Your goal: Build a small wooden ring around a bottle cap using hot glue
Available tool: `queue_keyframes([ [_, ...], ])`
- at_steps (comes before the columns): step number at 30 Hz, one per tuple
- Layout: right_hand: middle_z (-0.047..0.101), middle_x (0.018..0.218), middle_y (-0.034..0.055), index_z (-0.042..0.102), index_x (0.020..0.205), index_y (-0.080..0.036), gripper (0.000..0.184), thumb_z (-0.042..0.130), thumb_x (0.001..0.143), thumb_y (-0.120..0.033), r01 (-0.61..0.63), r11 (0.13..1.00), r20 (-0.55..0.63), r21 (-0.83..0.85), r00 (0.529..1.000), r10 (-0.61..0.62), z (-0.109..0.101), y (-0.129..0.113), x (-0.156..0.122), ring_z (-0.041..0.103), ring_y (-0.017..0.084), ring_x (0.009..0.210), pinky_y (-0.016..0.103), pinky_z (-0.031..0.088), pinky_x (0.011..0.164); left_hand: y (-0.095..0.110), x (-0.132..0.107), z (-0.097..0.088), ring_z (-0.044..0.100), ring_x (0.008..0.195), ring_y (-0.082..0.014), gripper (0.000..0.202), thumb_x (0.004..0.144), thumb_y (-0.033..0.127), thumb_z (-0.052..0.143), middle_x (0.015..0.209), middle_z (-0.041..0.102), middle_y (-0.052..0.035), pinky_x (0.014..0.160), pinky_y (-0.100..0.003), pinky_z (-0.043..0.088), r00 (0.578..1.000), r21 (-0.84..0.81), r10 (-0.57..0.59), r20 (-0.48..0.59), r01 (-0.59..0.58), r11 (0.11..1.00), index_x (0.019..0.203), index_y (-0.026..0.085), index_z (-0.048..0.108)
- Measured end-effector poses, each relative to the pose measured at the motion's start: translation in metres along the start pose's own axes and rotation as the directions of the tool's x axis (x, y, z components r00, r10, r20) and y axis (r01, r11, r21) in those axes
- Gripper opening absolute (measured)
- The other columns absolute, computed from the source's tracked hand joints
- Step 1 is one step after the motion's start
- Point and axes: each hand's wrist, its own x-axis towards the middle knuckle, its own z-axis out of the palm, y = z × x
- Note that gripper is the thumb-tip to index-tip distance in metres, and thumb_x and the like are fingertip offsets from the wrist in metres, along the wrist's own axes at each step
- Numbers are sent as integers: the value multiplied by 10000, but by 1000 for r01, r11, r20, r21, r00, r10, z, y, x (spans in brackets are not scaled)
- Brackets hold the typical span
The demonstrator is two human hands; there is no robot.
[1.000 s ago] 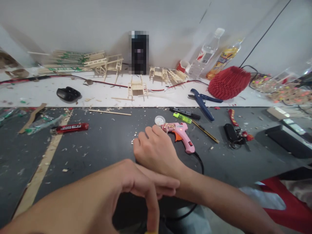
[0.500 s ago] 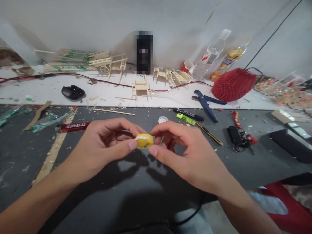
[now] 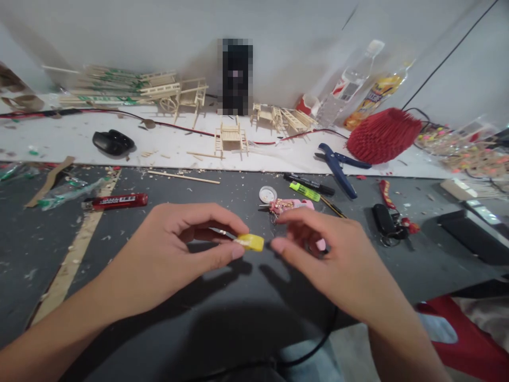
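In the head view my left hand (image 3: 191, 249) pinches a small round yellow piece (image 3: 253, 242) between thumb and fingertips. The piece is tilted edge-on and carries a whitish patch on its left side; its exact kind I cannot make out. Just to its right is my right hand (image 3: 318, 244), fingers curved and thumb apart from the index finger, with a small gap to the yellow piece. Behind the right fingers lies a pink item with a beaded charm (image 3: 290, 204), partly hidden. A round white lid (image 3: 268, 194) rests beside it.
Small wooden stick models (image 3: 231, 137) stand on the white ledge. Blue cutters (image 3: 337, 167), a black marker (image 3: 308, 184), a green highlighter (image 3: 304, 191), keys (image 3: 385, 225) and a red pen-like tool (image 3: 119, 201) lie around. Bottles (image 3: 358, 79) stand behind a red folded-paper piece (image 3: 384, 136).
My right hand has let go of the yellow piece and drawn back to the right. The left hand has moved slightly right and down with the piece, uncovering the pink item.
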Motion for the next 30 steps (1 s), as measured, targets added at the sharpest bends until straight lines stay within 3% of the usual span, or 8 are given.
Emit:
queue_keyframes([
  [3, 726, 780, 29, 703, 926, -255, 283, 613, 963, -521, -309, 901, -153, -304, 949, 274, 0, 36, -4, 631, 259, 716, 362, 373, 683, 2, -1, 0, 847, 831, -182, 72, 853, 327, 871, 956, 884, 30, 724, -175, 678, 1000, 30, -10, -16, 11, 999, 925, 322, 871],
  [7, 695, 742, 62, 627, 829, -253, 283, 642, 917, -521, -385, 873, -145, -299, 923, 357, 9, 69, -3, 580, 277, 671, 370, 305, 655, -2, -1, 1, 842, 786, -150, 92, 856, 326, 862, 938, 878, 51, 695, -140, 654, 999, -21, -34, 7, 34, 999, 947, 326, 849],
  [12, 655, 711, 34, 626, 806, -257, 231, 679, 848, -479, -416, 906, -182, -76, 899, 398, 21, 76, -7, 562, 257, 678, 375, 337, 669, -4, 0, -7, 822, 794, -117, 81, 872, 324, 857, 920, 872, 73, 702, -104, 614, 997, -18, -70, 44, 71, 997, 952, 332, 844],
  [14, 678, 732, 21, 635, 889, -252, 273, 717, 822, -504, -436, 894, -187, 98, 875, 447, 23, 79, -15, 578, 238, 668, 363, 388, 662, -3, 3, -13, 820, 814, -123, 68, 902, 320, 829, 925, 881, 63, 719, -116, 607, 977, 36, -111, 179, 106, 994, 966, 323, 850],
  [16, 715, 785, 14, 639, 1080, -241, 434, 757, 795, -547, -434, 850, -165, 298, 854, 494, 25, 83, -25, 615, 226, 674, 344, 456, 655, -4, 6, -17, 823, 841, -145, 81, 938, 342, 796, 934, 891, 35, 727, -141, 604, 921, 115, -172, 349, 140, 983, 971, 297, 854],
  [18, 726, 800, 11, 618, 1231, -223, 599, 795, 776, -569, -416, 779, -117, 469, 845, 522, 25, 86, -35, 642, 216, 678, 318, 490, 633, -8, 8, -16, 823, 846, -176, 131, 959, 368, 768, 941, 894, 2, 715, -180, 606, 873, 160, -202, 444, 145, 977, 968, 264, 847],
  [24, 653, 675, -11, 703, 1095, -193, 468, 900, 755, -448, -394, 599, 7, 697, 839, 544, 19, 88, -42, 565, 154, 609, 230, 409, 523, -22, 8, -3, 822, 838, -212, 136, 979, 340, 710, 919, 882, -17, 725, -252, 592, 865, 192, -182, 468, 101, 976, 969, 255, 815],
  [30, 648, 659, -25, 695, 1065, -193, 493, 947, 719, -438, -448, 541, 90, 712, 822, 562, 17, 91, -41, 545, 144, 585, 222, 380, 505, -17, 11, -11, 792, 842, -238, 184, 1005, 403, 689, 936, 866, -35, 758, -314, 580, 902, 255, -147, 405, 43, 966, 981, 275, 820],
])
